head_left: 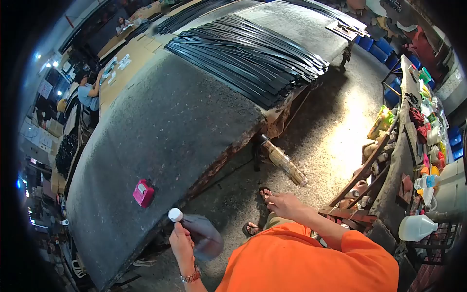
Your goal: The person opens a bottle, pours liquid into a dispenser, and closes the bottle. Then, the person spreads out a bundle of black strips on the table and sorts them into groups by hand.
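- Left hand (182,246): closed around the neck of a dark, see-through bottle (206,238), just under its white cap (175,214). A metal-banded watch (190,275) sits on this wrist.
- Bottle axis: tilted, cap toward the bench (160,117), base slanting back toward the orange shirt (296,258). The body is blurred; I cannot read its contents.
- Key relation: the cap end appears over the near edge of the bench in my view; I cannot tell whether it touches. The left hand is clearly the nearer one to both bottle and bench.
- Right hand (287,206): well apart from the bottle, in front of the torso, fingers bent. I see nothing in it, but the palm is hidden, so I cannot tell whether it is clenched or released.
- Pink case (143,193): lies on the bench, forward and left of the cap, near the edge, touched by neither hand.
- Farther along: many black strips (248,58) in a fanned pile beyond the dark surface; a brown cylinder (286,163) stands out near the bench corner.
- Right side: a white jug (416,228) beside a cluttered rack. A person (88,93) is at the far left, well apart from my hands.
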Demonstrator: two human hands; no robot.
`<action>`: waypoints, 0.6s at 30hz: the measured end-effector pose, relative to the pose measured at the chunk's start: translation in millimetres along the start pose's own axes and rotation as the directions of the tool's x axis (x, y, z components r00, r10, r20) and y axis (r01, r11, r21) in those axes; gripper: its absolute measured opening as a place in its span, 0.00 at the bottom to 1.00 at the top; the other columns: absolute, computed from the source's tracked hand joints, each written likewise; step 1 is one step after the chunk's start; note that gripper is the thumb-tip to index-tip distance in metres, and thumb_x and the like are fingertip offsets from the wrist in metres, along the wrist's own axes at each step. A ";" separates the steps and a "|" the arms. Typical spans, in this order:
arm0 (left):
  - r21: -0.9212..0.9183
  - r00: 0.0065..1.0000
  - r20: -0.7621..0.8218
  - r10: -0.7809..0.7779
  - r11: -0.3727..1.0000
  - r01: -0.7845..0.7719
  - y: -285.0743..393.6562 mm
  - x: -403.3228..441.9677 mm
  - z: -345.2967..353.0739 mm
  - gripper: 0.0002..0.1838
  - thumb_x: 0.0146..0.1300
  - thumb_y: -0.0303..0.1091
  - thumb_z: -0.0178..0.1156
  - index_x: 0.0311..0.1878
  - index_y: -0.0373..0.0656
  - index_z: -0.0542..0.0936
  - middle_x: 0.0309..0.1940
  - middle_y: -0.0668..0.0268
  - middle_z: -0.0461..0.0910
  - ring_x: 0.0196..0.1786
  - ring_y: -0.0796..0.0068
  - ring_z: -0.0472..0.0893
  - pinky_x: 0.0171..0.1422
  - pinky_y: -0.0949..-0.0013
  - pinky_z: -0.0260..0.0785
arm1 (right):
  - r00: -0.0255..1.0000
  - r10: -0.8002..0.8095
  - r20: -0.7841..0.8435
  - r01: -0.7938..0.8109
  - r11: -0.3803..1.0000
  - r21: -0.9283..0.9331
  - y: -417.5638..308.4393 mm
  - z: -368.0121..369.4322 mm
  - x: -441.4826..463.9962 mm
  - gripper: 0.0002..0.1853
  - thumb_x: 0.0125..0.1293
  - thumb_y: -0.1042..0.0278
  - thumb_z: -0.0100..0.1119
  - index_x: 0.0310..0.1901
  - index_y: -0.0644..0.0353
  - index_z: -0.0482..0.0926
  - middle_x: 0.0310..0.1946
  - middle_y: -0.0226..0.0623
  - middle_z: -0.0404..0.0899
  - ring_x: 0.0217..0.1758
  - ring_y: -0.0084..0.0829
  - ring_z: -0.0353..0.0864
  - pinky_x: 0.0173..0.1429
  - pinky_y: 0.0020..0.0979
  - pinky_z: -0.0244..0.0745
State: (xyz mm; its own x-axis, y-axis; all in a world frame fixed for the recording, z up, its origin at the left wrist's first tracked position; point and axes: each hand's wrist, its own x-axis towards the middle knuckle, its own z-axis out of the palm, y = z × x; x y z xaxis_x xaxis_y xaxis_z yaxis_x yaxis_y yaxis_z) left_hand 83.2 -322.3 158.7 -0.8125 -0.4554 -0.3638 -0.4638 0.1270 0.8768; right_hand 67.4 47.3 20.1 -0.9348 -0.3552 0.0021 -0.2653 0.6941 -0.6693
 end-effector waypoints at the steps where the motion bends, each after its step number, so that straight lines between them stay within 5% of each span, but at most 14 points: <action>1: 0.030 0.997 0.013 -0.078 0.997 0.077 -2.5 5.1 2.7 0.29 0.80 0.58 0.51 0.27 0.44 0.71 0.17 0.75 0.64 0.17 0.85 0.63 0.21 0.75 0.55 | 1.000 -0.008 0.001 0.008 0.999 0.039 7.2 0.8 4.9 0.12 0.68 0.62 0.64 0.49 0.58 0.84 0.38 0.47 0.85 0.45 0.52 0.85 0.47 0.47 0.81; 4: 0.066 0.994 -0.014 -0.108 0.992 0.109 13.7 18.6 10.9 0.29 0.80 0.59 0.51 0.27 0.44 0.71 0.17 0.76 0.63 0.17 0.85 0.62 0.21 0.75 0.54 | 0.998 0.066 0.006 -0.067 0.997 0.043 28.3 -7.3 41.8 0.12 0.69 0.60 0.61 0.47 0.58 0.85 0.40 0.45 0.86 0.48 0.52 0.85 0.52 0.49 0.80; 8: -0.163 0.994 -0.089 0.058 0.984 -0.072 62.9 13.1 -4.6 0.30 0.81 0.60 0.48 0.29 0.43 0.72 0.17 0.74 0.66 0.18 0.83 0.65 0.24 0.73 0.59 | 0.995 -0.081 0.057 0.077 0.995 0.070 43.4 -31.4 116.7 0.15 0.70 0.60 0.61 0.51 0.59 0.85 0.45 0.47 0.87 0.52 0.52 0.84 0.56 0.48 0.79; 11: 0.059 0.964 -0.183 0.194 0.981 -0.186 63.6 -3.1 12.8 0.31 0.82 0.59 0.46 0.29 0.42 0.71 0.17 0.72 0.68 0.19 0.81 0.68 0.25 0.72 0.62 | 0.978 -0.146 0.148 0.140 0.989 0.050 34.7 -48.7 171.5 0.15 0.70 0.61 0.61 0.51 0.60 0.85 0.46 0.47 0.87 0.53 0.51 0.84 0.57 0.47 0.79; 15: 0.034 0.979 -0.156 -0.134 0.989 0.141 15.1 -9.9 15.4 0.34 0.80 0.63 0.47 0.29 0.40 0.74 0.17 0.71 0.70 0.19 0.79 0.71 0.25 0.70 0.64 | 0.954 -0.274 0.120 0.262 0.959 0.106 15.7 -65.0 212.8 0.15 0.70 0.62 0.61 0.51 0.62 0.85 0.46 0.47 0.87 0.53 0.51 0.85 0.57 0.48 0.79; 18: 0.163 0.962 -0.207 -0.178 0.963 0.213 3.2 -9.5 1.4 0.34 0.79 0.62 0.49 0.27 0.39 0.75 0.18 0.70 0.72 0.19 0.79 0.72 0.24 0.70 0.65 | 0.952 -0.280 0.120 0.266 0.956 0.123 15.5 -56.0 228.0 0.15 0.71 0.62 0.61 0.52 0.62 0.85 0.47 0.48 0.87 0.53 0.51 0.84 0.56 0.48 0.79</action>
State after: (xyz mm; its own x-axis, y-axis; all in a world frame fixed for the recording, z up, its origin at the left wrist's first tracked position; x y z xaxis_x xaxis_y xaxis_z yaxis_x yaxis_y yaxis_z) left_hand 88.9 -316.3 164.6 -0.6261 -0.6430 -0.4411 -0.6775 0.1686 0.7159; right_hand -163.1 12.1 51.8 -0.7875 -0.6081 0.1003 -0.4731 0.4921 -0.7308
